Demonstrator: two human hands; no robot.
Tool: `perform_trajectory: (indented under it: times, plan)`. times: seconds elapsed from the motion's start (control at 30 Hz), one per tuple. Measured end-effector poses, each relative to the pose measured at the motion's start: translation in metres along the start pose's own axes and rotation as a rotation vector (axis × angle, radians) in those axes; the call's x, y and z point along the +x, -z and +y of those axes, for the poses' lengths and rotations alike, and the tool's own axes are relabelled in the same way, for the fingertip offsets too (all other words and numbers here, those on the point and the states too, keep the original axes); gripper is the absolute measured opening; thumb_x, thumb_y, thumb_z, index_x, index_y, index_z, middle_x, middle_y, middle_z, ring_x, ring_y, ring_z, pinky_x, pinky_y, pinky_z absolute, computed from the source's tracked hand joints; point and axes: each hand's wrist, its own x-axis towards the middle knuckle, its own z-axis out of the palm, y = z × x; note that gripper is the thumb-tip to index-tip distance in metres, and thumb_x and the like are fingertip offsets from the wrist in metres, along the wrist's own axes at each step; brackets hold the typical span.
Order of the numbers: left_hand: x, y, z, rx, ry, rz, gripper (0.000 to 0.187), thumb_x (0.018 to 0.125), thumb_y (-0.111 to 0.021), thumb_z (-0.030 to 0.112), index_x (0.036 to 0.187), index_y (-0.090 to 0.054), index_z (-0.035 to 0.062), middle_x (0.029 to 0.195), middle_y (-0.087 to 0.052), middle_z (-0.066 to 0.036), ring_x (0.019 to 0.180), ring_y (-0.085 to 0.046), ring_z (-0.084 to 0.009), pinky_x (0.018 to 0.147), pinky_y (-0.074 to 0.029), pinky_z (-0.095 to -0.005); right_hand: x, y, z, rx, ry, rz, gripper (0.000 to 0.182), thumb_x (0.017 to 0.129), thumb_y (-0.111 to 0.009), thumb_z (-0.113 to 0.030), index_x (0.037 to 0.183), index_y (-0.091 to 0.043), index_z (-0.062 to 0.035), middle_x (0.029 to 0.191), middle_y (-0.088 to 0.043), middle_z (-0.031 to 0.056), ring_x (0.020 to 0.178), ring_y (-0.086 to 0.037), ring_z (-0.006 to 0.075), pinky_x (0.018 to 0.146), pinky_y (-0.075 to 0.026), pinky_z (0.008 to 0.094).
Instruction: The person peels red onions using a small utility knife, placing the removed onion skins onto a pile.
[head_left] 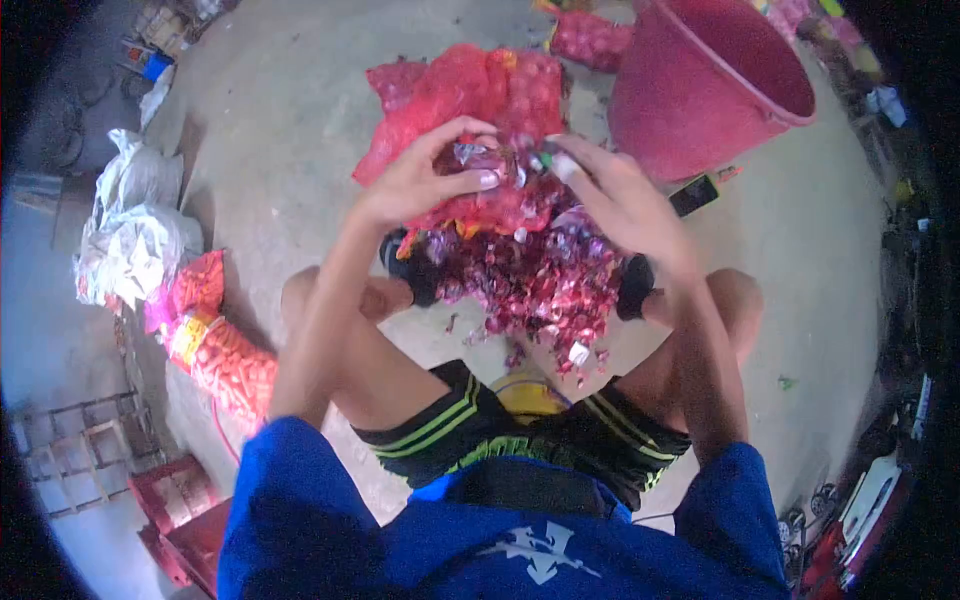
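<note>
Steadying seems underway, firmness needed; a purple, papery bulb [480,160] is gripped by the left hand [418,182]; right hand [628,200], blurred, cannot be read.

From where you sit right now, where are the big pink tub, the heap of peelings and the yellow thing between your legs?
Pink tub [662,115]: head view, outer wall.
Heap of peelings [545,285]: head view, middle.
Yellow thing [532,398]: head view, upper surface.
</note>
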Motion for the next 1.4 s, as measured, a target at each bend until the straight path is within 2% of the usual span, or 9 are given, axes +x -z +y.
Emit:
perform_trajectory:
  times: [0.13,0.3,0.5,0.83,1.07,1.2,1.27,1.37,1.4]
  plan:
    - [-0.005,-0.047,0.020,-0.612,0.098,0.140,0.044,0.107,-0.064,0.033,0.140,-0.059,0.0054,0.119,-0.068,-0.008,0.107,-0.067,-0.0157,0.091,-0.059,-0.0324,0.023,-0.017,0.036,-0.093,-0.120,0.053,0.048,0.108,-0.054,-0.035,0.142,-0.056,-0.0014,0.110,-0.073,0.0245,0.103,-0.071,0.0445,0.092,-0.053,0.0499]
    - [0.004,-0.069,-0.019,-0.551,0.211,0.059,0.047,0.104,-0.068,0.037,0.139,-0.061,0.0050,0.119,-0.069,-0.003,0.114,-0.064,-0.0132,0.096,-0.054,-0.0316,0.015,-0.025,0.035,0.466,0.073,0.092,0.055,0.096,-0.076,-0.024,0.142,-0.057,-0.0005,0.107,-0.068,0.0027,0.093,-0.058,0.0100,0.085,-0.050,0.0288]
    - [0.024,-0.085,-0.038,-0.144,0.201,0.167,0.063,0.076,-0.096,0.038,0.119,-0.069,0.0001,0.101,-0.072,-0.006,0.086,-0.067,-0.0131,0.078,-0.055,-0.0292,0.014,-0.026,0.022,0.174,0.094,0.141,0.044,0.088,-0.079,-0.015,0.128,-0.067,-0.0003,0.091,-0.072,0.0088,0.083,-0.064,0.0149,0.081,-0.054,0.0333]
    - [0.033,-0.090,0.001,-0.269,0.139,0.391,0.049,0.093,-0.082,0.032,0.127,-0.064,0.0026,0.116,-0.069,-0.007,0.107,-0.064,-0.0144,0.094,-0.052,-0.0295,0.018,0.028,0.026,0.349,-0.273,0.468,0.029,0.095,-0.070,-0.019,0.118,-0.071,-0.0013,0.092,-0.075,0.0057,0.082,-0.068,0.0121,0.076,-0.053,0.0282]
    - [0.028,-0.074,-0.006,-0.215,0.032,0.555,0.048,0.093,-0.082,0.025,0.130,-0.062,0.0021,0.120,-0.068,-0.010,0.110,-0.064,-0.0166,0.100,-0.051,-0.0332,-0.021,0.115,-0.003,0.020,-0.058,0.774,0.043,0.100,-0.064,-0.024,0.136,-0.063,-0.0002,0.103,-0.074,0.0064,0.088,-0.062,0.0088,0.076,-0.049,0.0236]
    - [0.011,-0.057,0.024,0.042,-0.188,0.860,0.035,0.095,-0.078,0.019,0.123,-0.063,0.0043,0.126,-0.064,-0.009,0.110,-0.064,-0.0181,0.096,-0.054,-0.0320,-0.090,0.147,-0.083,0.787,0.247,0.828,0.048,0.103,-0.054,-0.024,0.139,-0.056,0.0076,0.118,-0.072,0.0148,0.104,-0.066,0.0148,0.084,-0.054,0.0272]
    - [-0.009,-0.028,0.075,-0.205,-0.293,1.016,0.016,0.101,-0.070,0.019,0.114,-0.067,0.0084,0.121,-0.065,-0.006,0.105,-0.065,-0.0159,0.084,-0.058,-0.0283,-0.116,0.162,-0.110,0.590,0.320,1.014,0.052,0.101,-0.056,-0.023,0.142,-0.054,0.0083,0.125,-0.070,0.0176,0.109,-0.066,0.0178,0.086,-0.056,0.0290]
    - [-0.083,0.018,0.172,1.686,0.002,1.279,0.022,0.107,-0.062,0.027,0.118,-0.067,0.0080,0.112,-0.069,-0.004,0.099,-0.065,-0.0115,0.079,-0.055,-0.0274,-0.125,0.181,-0.146,0.528,0.385,0.824,0.046,0.098,-0.060,-0.025,0.133,-0.059,0.0049,0.121,-0.070,0.0146,0.110,-0.066,0.0166,0.094,-0.053,0.0303]
    - [-0.088,0.032,0.177,1.682,-0.150,1.265,0.022,0.107,-0.062,0.027,0.118,-0.066,0.0080,0.113,-0.069,-0.004,0.099,-0.065,-0.0115,0.079,-0.055,-0.0275,-0.126,0.183,-0.153,0.524,0.415,0.782,0.046,0.099,-0.059,-0.026,0.133,-0.059,0.0048,0.121,-0.070,0.0147,0.110,-0.066,0.0167,0.095,-0.053,0.0306]
